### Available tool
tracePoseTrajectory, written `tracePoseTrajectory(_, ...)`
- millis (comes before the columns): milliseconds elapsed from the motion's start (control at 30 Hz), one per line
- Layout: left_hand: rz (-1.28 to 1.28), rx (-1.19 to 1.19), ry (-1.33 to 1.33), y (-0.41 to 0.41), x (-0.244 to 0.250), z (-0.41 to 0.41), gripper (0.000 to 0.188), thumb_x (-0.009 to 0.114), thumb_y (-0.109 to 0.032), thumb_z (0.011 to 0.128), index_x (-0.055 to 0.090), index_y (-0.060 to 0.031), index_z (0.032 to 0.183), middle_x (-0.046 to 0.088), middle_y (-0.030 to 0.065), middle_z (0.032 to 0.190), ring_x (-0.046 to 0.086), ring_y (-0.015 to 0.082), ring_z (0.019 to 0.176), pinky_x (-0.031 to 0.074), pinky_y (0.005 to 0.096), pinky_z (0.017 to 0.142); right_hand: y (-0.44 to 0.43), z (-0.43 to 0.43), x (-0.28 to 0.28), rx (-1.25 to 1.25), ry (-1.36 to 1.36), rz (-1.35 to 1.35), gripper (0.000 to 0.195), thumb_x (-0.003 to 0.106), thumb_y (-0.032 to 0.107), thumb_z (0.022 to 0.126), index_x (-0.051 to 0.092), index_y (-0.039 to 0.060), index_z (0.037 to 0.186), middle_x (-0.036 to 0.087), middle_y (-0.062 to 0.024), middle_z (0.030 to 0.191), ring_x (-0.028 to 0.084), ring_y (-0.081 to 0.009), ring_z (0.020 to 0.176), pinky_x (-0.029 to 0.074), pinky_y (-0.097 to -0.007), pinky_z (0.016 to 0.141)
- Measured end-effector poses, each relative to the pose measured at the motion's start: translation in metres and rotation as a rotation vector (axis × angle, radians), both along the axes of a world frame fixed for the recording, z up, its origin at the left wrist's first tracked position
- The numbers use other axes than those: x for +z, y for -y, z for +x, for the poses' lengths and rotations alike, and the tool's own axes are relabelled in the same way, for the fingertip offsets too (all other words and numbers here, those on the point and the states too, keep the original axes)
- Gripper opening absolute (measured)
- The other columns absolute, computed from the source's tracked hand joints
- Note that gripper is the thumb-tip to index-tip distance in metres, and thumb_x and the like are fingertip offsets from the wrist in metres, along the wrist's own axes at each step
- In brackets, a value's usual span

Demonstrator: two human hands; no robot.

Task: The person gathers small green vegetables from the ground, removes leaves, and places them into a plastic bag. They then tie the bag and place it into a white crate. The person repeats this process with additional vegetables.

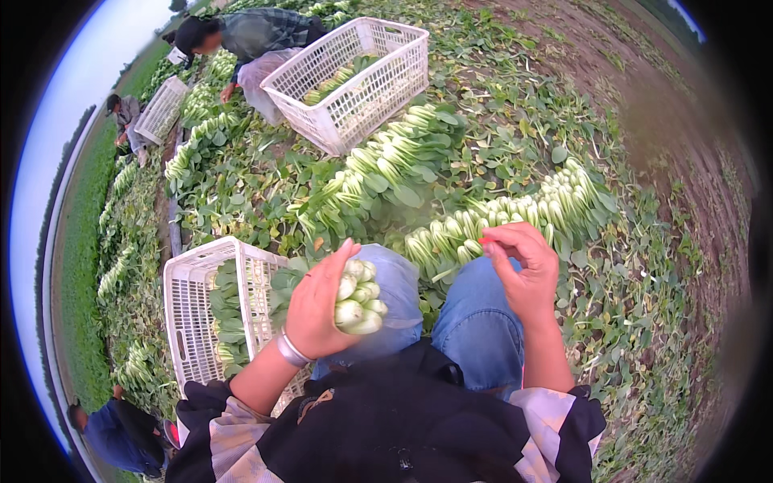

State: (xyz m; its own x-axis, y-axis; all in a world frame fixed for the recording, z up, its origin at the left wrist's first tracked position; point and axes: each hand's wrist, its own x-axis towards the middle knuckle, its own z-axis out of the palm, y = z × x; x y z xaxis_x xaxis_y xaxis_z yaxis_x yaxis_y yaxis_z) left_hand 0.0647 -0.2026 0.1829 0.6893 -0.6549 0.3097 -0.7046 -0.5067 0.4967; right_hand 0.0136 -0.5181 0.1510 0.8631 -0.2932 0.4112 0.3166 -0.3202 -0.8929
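Observation:
My left hand is wrapped around a bunch of bok choy, its pale stem ends facing right over my knee. The leaves of the bunch point left towards a white plastic crate beside me, which holds more bok choy. Raised above my other knee, my right hand pinches a small red item between thumb and fingers; it is too small to tell what it is. Just beyond that hand lies a long row of cut bok choy, stems towards me.
A second row of bok choy lies farther ahead, beside a white crate partly filled with bok choy. Behind it a person bends over. Two more people are at the left. Loose leaves cover the ground.

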Motion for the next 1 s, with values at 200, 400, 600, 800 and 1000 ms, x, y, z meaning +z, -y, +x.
tracePoseTrajectory(200, -0.17, -0.103, 0.017, 0.011, -0.009, 0.002, 0.119, 0.094, -0.027, 0.067, 0.03, -0.0003, 0.163, 0.052, 0.0191, 0.157, 0.063, 0.0376, 0.127, 0.052, 0.0424, 0.104, -0.103, 0.074, 0.005, 0.236, -0.053, 0.228, 0.017, 0.068, -0.004, 0.097, 0.077, -0.0021, 0.111, 0.071, -0.0108, 0.107, 0.072, -0.0177, 0.093, 0.062, -0.0305, 0.084)
tracePoseTrajectory(400, -0.225, -0.021, -0.022, -0.017, -0.027, -0.006, 0.128, 0.092, -0.021, 0.063, 0.02, -0.0007, 0.167, 0.038, 0.0189, 0.167, 0.059, 0.0388, 0.126, 0.049, 0.0441, 0.106, -0.153, 0.063, -0.005, 0.193, -0.044, 0.288, 0.016, 0.065, -0.003, 0.102, 0.075, -0.005, 0.115, 0.067, -0.0097, 0.112, 0.07, -0.0166, 0.098, 0.06, -0.0303, 0.087)
tracePoseTrajectory(600, -0.196, -0.077, -0.071, -0.014, -0.026, -0.002, 0.13, 0.091, -0.021, 0.064, 0.015, -0.0004, 0.168, 0.036, 0.0197, 0.167, 0.055, 0.0385, 0.134, 0.047, 0.0453, 0.109, -0.148, 0.054, -0.013, 0.052, 0.025, 0.173, 0.017, 0.065, -0.001, 0.103, 0.074, -0.0044, 0.116, 0.067, -0.01, 0.11, 0.067, -0.0164, 0.098, 0.056, -0.0292, 0.087)
tracePoseTrajectory(800, -0.113, 0.011, -0.072, -0.002, -0.023, -0.004, 0.13, 0.091, -0.02, 0.065, 0.015, 0.0012, 0.167, 0.047, 0.0214, 0.158, 0.058, 0.0399, 0.128, 0.048, 0.0457, 0.106, -0.152, 0.056, -0.006, 0.073, -0.027, 0.061, 0.022, 0.068, -0.002, 0.099, 0.078, 0.0004, 0.118, 0.071, -0.0081, 0.1, 0.066, -0.0167, 0.093, 0.053, -0.0287, 0.087)
tracePoseTrajectory(1000, -0.249, 0.029, 0.007, 0.006, -0.026, -0.002, 0.105, 0.094, -0.018, 0.062, 0.043, -0.0086, 0.153, 0.063, 0.0114, 0.141, 0.063, 0.0341, 0.125, 0.049, 0.0438, 0.108, -0.132, 0.042, 0.017, 0.364, -0.154, 0.965, 0.027, 0.068, -0.007, 0.096, 0.05, 0.012, 0.096, 0.067, -0.0095, 0.103, 0.062, -0.0197, 0.1, 0.046, -0.0367, 0.1)
